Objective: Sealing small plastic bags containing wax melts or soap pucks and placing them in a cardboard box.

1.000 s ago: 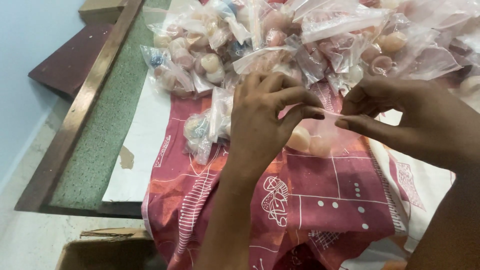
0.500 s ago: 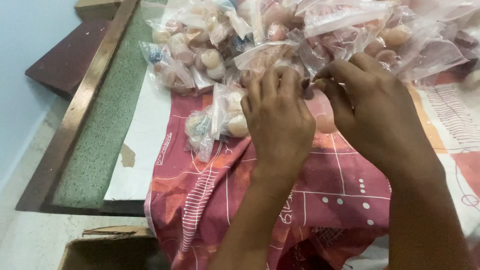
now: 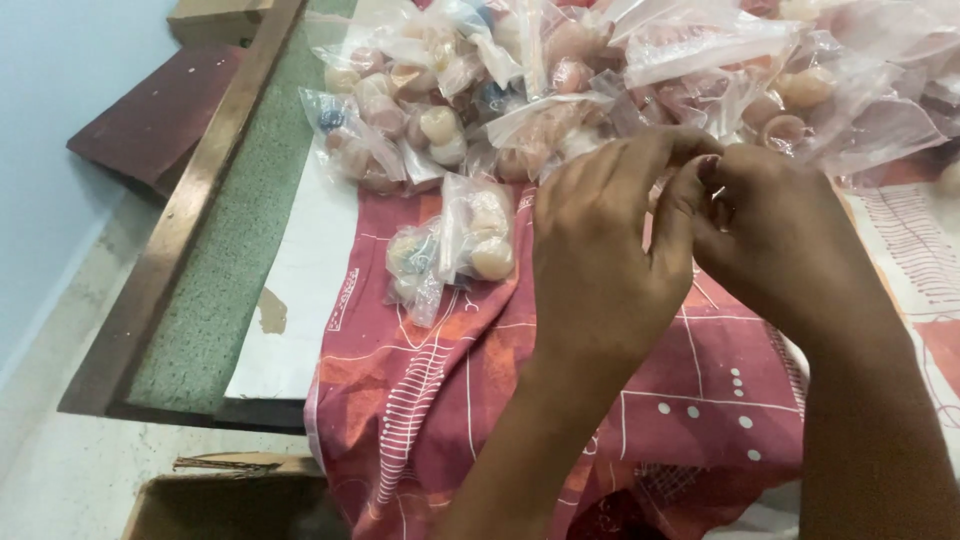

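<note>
My left hand (image 3: 600,260) and my right hand (image 3: 775,240) meet above a red patterned cloth (image 3: 460,400). Their fingertips pinch together on a small clear plastic bag, which the hands almost wholly hide. Just beyond the fingers lies a heap of clear bags (image 3: 600,80) filled with pale round pieces. Two small filled bags (image 3: 470,240) lie loose on the cloth, left of my left hand.
The cloth hangs over the front edge of a white sheet (image 3: 300,300) on a green surface (image 3: 230,260) with a wooden rim (image 3: 170,250). A cardboard box (image 3: 230,500) stands on the floor below. A dark red board (image 3: 150,110) lies at the far left.
Both hands have moved up and closer together, toward the heap. The bag seen between them a second ago is now covered by the fingers.
</note>
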